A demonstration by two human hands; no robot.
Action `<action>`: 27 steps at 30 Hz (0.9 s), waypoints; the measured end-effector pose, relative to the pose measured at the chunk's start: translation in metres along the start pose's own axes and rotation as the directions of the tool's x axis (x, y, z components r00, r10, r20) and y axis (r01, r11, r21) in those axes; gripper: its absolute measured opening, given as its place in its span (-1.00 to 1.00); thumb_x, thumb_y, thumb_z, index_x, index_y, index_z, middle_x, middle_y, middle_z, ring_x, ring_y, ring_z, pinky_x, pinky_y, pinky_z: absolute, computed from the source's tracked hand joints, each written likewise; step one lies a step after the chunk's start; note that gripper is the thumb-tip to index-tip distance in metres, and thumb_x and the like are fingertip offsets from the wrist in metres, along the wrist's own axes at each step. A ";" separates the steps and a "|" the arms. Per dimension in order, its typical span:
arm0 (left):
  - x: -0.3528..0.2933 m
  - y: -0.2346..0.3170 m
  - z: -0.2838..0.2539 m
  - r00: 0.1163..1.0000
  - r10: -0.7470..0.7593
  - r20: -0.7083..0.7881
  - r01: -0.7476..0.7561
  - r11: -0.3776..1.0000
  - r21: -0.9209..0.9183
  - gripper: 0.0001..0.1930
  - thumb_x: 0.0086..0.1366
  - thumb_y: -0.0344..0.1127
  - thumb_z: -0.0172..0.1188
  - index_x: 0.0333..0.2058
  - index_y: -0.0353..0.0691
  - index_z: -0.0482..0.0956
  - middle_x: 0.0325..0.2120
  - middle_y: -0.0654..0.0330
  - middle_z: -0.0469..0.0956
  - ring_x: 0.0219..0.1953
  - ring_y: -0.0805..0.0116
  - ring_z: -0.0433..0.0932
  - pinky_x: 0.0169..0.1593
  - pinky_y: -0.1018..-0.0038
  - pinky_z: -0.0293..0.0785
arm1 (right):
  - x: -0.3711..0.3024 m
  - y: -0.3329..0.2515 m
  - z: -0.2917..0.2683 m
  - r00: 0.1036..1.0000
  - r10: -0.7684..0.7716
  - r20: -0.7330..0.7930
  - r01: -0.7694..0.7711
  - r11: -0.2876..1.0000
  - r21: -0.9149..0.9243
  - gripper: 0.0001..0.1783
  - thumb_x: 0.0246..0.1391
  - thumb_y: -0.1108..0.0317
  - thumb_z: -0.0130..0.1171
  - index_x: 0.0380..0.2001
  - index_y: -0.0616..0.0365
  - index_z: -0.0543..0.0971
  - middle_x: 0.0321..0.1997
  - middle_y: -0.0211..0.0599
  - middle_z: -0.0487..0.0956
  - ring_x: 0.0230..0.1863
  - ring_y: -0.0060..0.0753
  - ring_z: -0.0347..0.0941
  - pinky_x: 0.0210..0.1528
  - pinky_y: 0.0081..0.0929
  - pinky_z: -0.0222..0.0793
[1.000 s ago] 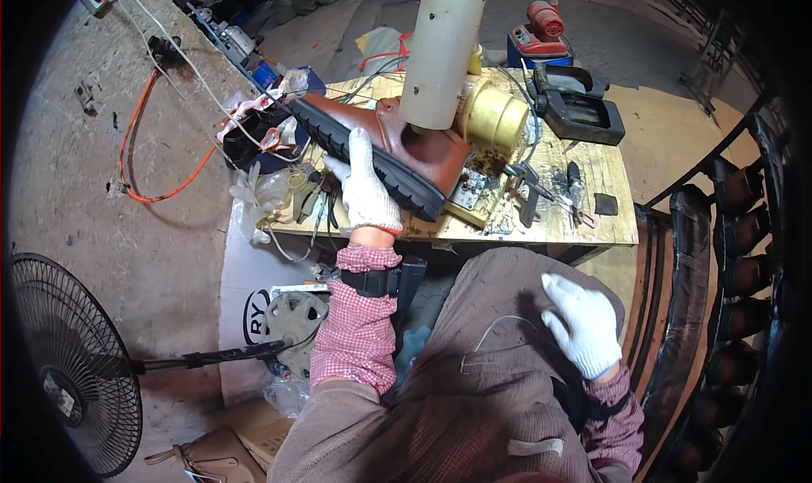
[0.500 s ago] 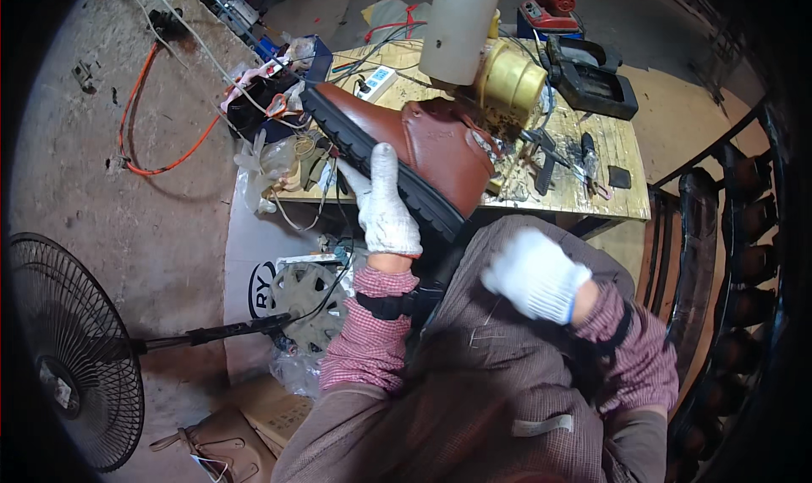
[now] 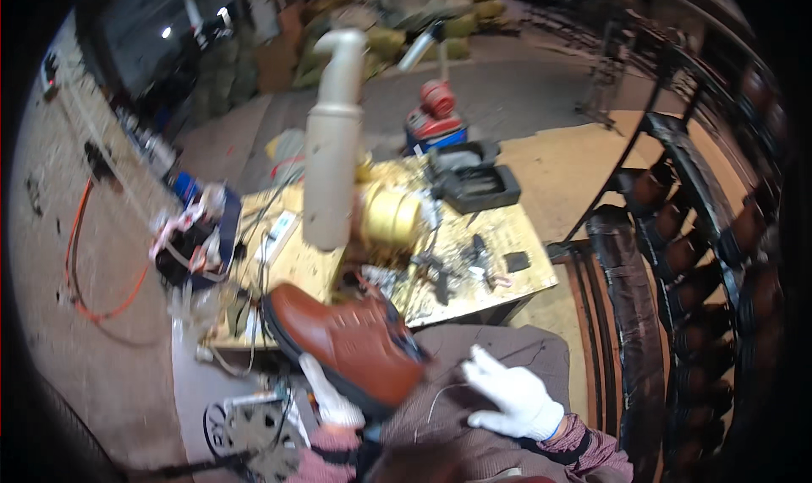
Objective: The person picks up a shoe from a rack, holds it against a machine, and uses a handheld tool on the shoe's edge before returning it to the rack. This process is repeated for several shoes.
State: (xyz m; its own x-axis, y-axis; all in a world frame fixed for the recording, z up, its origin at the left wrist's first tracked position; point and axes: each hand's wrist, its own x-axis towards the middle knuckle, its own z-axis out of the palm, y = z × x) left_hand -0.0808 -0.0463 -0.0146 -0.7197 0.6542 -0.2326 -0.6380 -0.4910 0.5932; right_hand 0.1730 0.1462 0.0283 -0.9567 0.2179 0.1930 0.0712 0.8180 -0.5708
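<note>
While one white-gloved digit of the left hand [image 3: 340,408] lies straight along the dark outsole of a brown leather ankle boot [image 3: 338,339], the other fingers are hidden, so whether they close around it cannot be told. The right hand [image 3: 514,398], gloved alike, has its fingers extended and its thumb apart, holding nothing visible above the lap [image 3: 541,348]. The boot sits tilted before the near edge of the plywood-topped table [image 3: 495,233], toe toward the upper left and heel toward the lower right; whether it touches the wood is unclear. It is probably fairly weighty, with a stiff, thick sole and a softer upper that looks smooth enough to slip a little under knitted gloves and to scuff easily. The sole edge should make the surest hold, with the heel or the shaft's opening for a second hand. Further out, a yellow cylindrical nozzle [image 3: 393,216] stands by a pale plastic pipe [image 3: 332,170], and a dark rack [image 3: 622,305] rises at the right. No lettering can be made out on the boot; on a pale sheet [image 3: 186,373] at floor level, an oval emblem [image 3: 213,430] encloses bold dark letters.
</note>
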 end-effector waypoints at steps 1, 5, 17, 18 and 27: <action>-0.017 -0.011 0.003 0.996 -0.081 -0.045 0.084 0.994 0.067 0.03 0.45 0.59 -0.05 0.59 -0.09 0.16 0.52 0.07 0.30 0.51 -0.02 0.30 0.61 0.02 0.12 | 0.004 -0.003 -0.001 0.998 -0.060 0.028 0.058 0.997 0.058 0.07 0.05 0.06 0.52 0.58 0.07 0.30 0.61 0.35 0.25 -0.11 0.18 0.69 -0.05 -0.12 0.65; -0.038 -0.041 0.021 0.944 -0.285 0.168 0.251 0.948 0.198 0.16 0.34 0.69 0.00 0.60 -0.10 0.09 0.55 0.05 0.21 0.53 -0.03 0.25 0.60 -0.01 0.17 | 0.010 -0.007 -0.008 0.930 -0.248 0.270 0.259 0.966 -0.007 -0.39 0.09 -0.05 0.49 0.07 0.05 0.57 0.10 -0.16 0.58 -0.28 0.04 0.62 -0.23 -0.03 0.51; 0.014 -0.103 0.074 0.756 -0.571 0.320 0.293 0.732 0.615 0.04 0.50 0.50 -0.01 0.65 -0.10 -0.04 0.31 -0.06 0.46 0.17 0.07 0.60 0.29 0.12 0.53 | -0.057 0.008 -0.191 0.848 -0.147 -0.509 -0.097 0.901 -0.422 -0.56 -0.08 0.00 0.61 -0.21 0.00 0.73 -0.31 -0.32 0.66 -0.28 -0.04 0.59 -0.16 -0.15 0.44; 0.013 -0.105 0.074 0.768 -0.585 0.260 0.315 0.699 0.642 0.02 0.51 0.49 -0.02 0.64 -0.10 -0.04 0.29 -0.10 0.46 0.14 0.05 0.62 0.26 0.10 0.55 | -0.055 0.019 -0.211 0.803 -0.214 -0.556 -0.126 0.851 -0.510 -0.57 -0.13 0.02 0.61 -0.26 -0.02 0.70 -0.34 -0.32 0.64 -0.29 -0.04 0.58 -0.16 -0.13 0.44; 0.002 -0.096 0.090 0.829 -0.529 -0.182 0.537 0.658 0.528 -0.54 0.58 0.09 0.20 0.27 -0.01 0.53 -0.10 0.16 0.61 -0.18 0.33 0.63 -0.07 0.39 0.64 | -0.038 0.111 -0.416 0.402 0.530 -0.747 -0.900 0.078 -0.429 -0.47 0.07 -0.02 0.34 0.03 0.05 0.76 0.02 -0.03 0.77 0.06 0.09 0.72 0.14 -0.07 0.62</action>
State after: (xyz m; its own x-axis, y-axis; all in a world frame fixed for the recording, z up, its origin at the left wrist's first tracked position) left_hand 0.0038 0.0543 -0.0029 -0.3084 0.6974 -0.6469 -0.6617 0.3314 0.6726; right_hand 0.3352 0.4501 0.2901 -0.1360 0.9185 0.3713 0.9876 0.0960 0.1243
